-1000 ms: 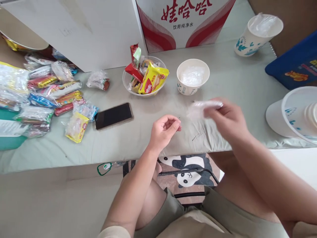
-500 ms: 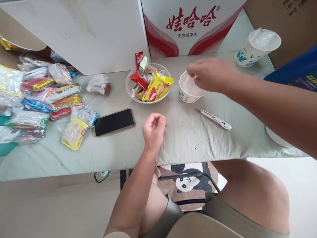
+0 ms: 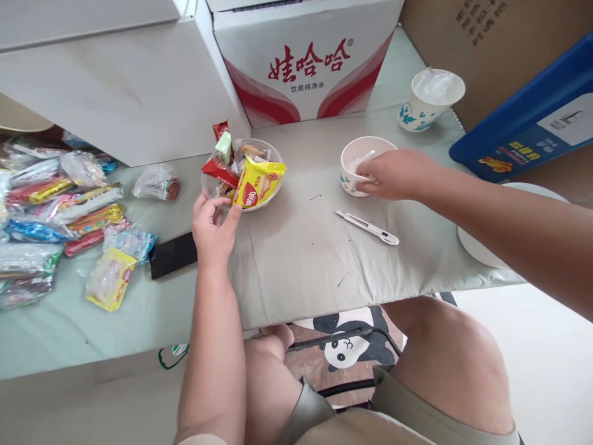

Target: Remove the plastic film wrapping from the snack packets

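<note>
A clear plastic bowl [image 3: 277, 196] holds several wrapped snacks, with a yellow snack packet [image 3: 259, 182] on top. My left hand [image 3: 214, 232] is at its near left side, fingers and thumb closed around the rim. To the right of the bowl stands a short white paper cup [image 3: 348, 180] with a blue-green leaf print and clear film inside. My right hand [image 3: 391, 174] grips the right side of its rim, some fingertips hidden inside. A white utility knife [image 3: 368, 228] lies on the cloth in front of the cup.
Packaged snacks [image 3: 69, 204] are heaped at the left, near a black phone [image 3: 173, 254] partly behind my left arm. White boxes [image 3: 308, 93] stand along the back. A second paper cup [image 3: 424, 108], a blue container [image 3: 519, 133] and a round white lid-like object [image 3: 482, 247] are at the right.
My left hand has moved from the bare cloth up and left to the bowl. My right hand has lowered onto the cup's rim, and the cup sits farther right, away from the bowl.
</note>
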Demonstrator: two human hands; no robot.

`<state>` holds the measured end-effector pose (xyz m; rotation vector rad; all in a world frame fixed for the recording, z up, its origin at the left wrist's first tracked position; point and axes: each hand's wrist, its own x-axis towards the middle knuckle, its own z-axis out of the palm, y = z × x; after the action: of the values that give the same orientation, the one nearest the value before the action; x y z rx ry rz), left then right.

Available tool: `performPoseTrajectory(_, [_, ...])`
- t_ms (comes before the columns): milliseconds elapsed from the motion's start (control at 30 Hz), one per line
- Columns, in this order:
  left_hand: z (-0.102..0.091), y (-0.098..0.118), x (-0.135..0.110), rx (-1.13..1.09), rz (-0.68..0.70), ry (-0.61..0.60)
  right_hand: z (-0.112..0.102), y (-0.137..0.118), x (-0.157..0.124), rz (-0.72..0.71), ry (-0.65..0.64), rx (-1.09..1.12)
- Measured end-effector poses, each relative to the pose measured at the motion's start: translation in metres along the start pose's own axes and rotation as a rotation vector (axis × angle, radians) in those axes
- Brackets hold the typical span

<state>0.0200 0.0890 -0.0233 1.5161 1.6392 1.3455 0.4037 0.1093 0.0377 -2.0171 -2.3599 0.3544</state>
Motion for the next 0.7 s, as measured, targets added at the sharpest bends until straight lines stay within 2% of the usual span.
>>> performPoseTrajectory(100, [0.005, 0.004, 0.0, -0.044, 0.042, -0.015, -0.003, 0.042, -0.015, 0.103, 0.127, 0.005])
performPoseTrajectory(167, [0.01, 0.009, -0.001, -0.054, 0.054, -0.015, -0.006, 0.06, -0.023, 0.204, 0.142, -0.075])
performPoseTrajectory(267, [0.023, 0.021, -0.005, -0.072, 0.042, -0.043, -0.009, 0.073, -0.027, 0.336, 0.12, -0.169])
performPoseTrajectory(333, [0.036, 0.031, -0.01, -0.079, 0.015, -0.082, -0.012, 0.076, -0.024, 0.355, 0.094, -0.171])
performPoseTrajectory(500, [0.081, 0.062, -0.013, -0.038, 0.014, -0.19, -0.021, 0.083, -0.008, 0.342, 0.065, -0.188])
performPoseTrajectory(600, [0.116, 0.081, -0.005, 0.054, 0.084, -0.307, -0.031, 0.092, 0.006, 0.38, 0.144, -0.205])
performPoseTrajectory(700, [0.155, 0.098, 0.006, 0.03, 0.081, -0.414, -0.045, 0.106, 0.026, 0.459, 0.15, -0.146])
